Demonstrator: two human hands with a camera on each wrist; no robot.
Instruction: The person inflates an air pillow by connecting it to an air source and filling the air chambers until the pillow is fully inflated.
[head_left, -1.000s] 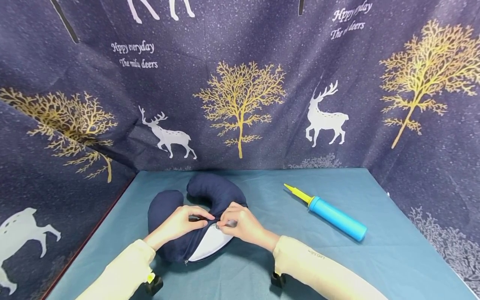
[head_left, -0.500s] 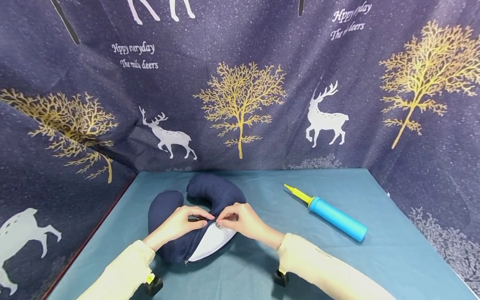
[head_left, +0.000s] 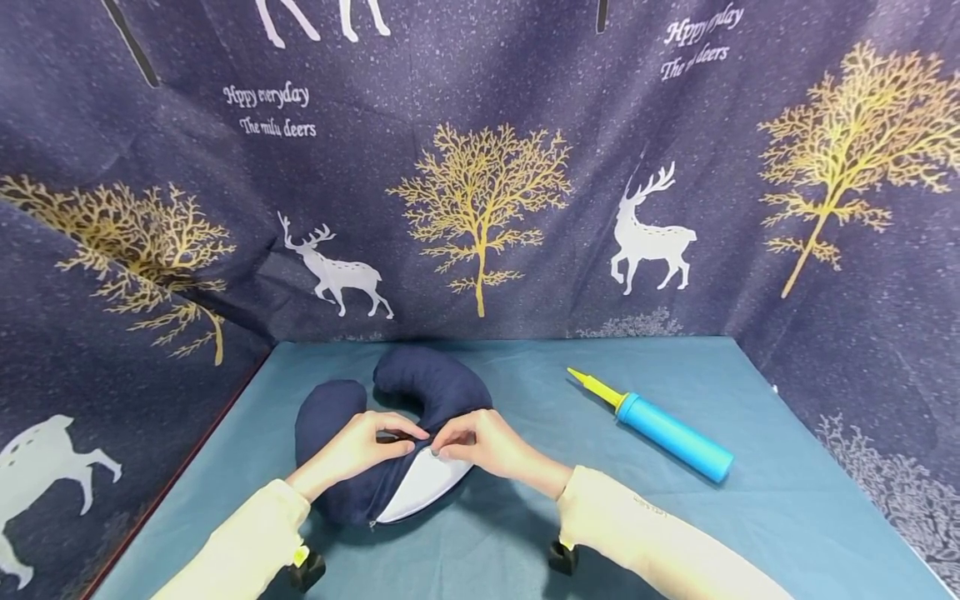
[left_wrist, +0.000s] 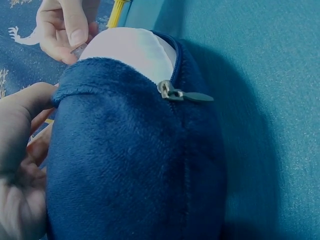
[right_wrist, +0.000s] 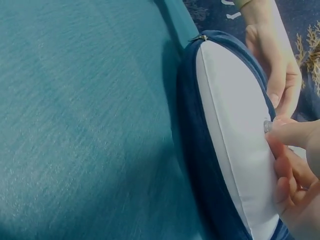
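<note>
A navy U-shaped neck pillow (head_left: 435, 379) lies on the table, its plush cover unzipped along the near side. Through the opening shows the smooth white inner cushion (head_left: 423, 485); the metal zipper pull (left_wrist: 196, 96) rests at one end of the gap in the left wrist view. My left hand (head_left: 365, 445) holds the cover's edge, thumb and fingers around the fabric. With thumb and fingertips, my right hand (head_left: 483, 443) pinches a small clear air valve (right_wrist: 268, 126) on the white cushion, close to the cover's edge. Its fingers partly hide the valve.
To the right lies a blue hand pump (head_left: 675, 437) with a yellow nozzle (head_left: 596, 386), pointing to the back left. A teal cloth (head_left: 517, 542) covers the table. Dark fabric printed with deer and trees (head_left: 480, 208) hangs behind and at the sides.
My right hand shifted slightly right and changed its grip, showing the valve half a second ago; its thumb now covers more of it. The left hand and pillow stay in place.
</note>
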